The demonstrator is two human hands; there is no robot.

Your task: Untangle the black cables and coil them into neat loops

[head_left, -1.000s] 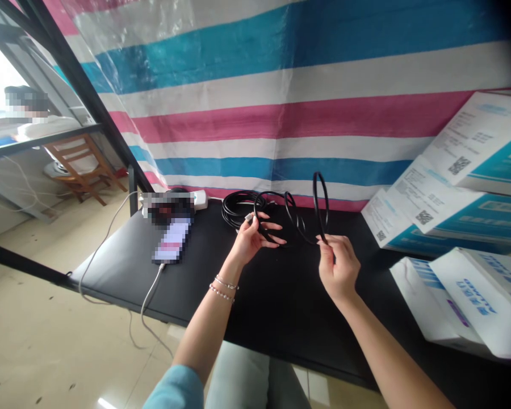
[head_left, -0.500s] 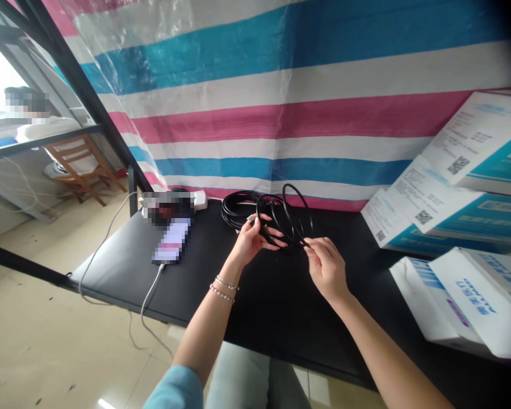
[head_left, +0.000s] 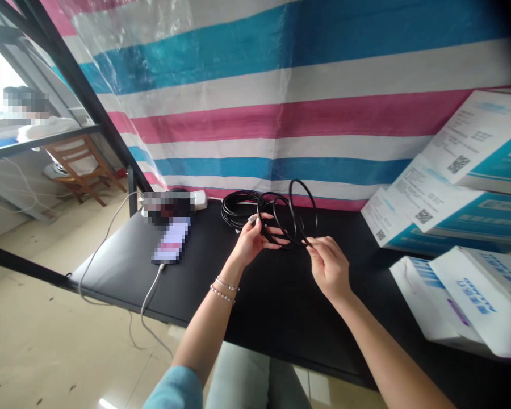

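Observation:
A black cable [head_left: 297, 211] hangs in loose loops between my two hands, above the black tabletop [head_left: 272, 301]. My left hand [head_left: 255, 236] pinches the cable near its metal plug [head_left: 251, 218] between thumb and forefinger, while its other fingers stretch out under the loops. My right hand [head_left: 329, 262] is closed on the cable farther along, with the fingertips pinched together. Behind my left hand a coil of black cable [head_left: 234, 209] lies on the table near the striped sheet. Whether that coil and the held loops are one cable I cannot tell.
To the left lie a phone [head_left: 173, 238] with a charging cable [head_left: 151, 289] and a white plug block [head_left: 200, 199]. White and blue boxes [head_left: 434, 199] are stacked at the right, with white boxes [head_left: 472, 301] nearer. A striped sheet [head_left: 238, 119] hangs behind. A person [head_left: 46, 128] sits far left.
The loops by my right hand have swung slightly right and up. My right hand has shifted a little to the right; my left hand has hardly moved.

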